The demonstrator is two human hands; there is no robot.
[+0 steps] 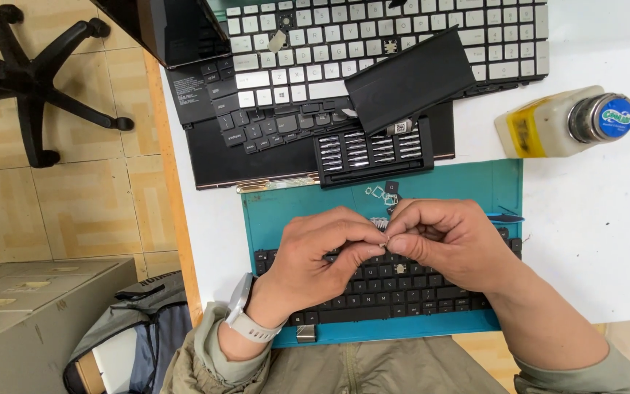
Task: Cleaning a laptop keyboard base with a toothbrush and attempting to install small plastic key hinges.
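Teal rubbery mat [271, 211], flat black keyboard [373, 292], left hand [315, 252] and right hand [446, 241] pinching tiny metal clip [383, 225]

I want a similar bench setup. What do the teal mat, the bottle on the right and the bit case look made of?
Teal mat: probably silicone or rubber, matte, lying flat and soft-edged. Bottle: translucent, yellowed plastic, with a shiny metal-looking top that reflects light. Bit case: matte black plastic, its bits glinting like steel. Both hands pinch a tiny part too small to judge.

Bright, even overhead light fills the scene; shadows stay soft and short. The white table [592, 241] nearly washes out. Focus is sharp, with slight wide-angle bending at the edges.
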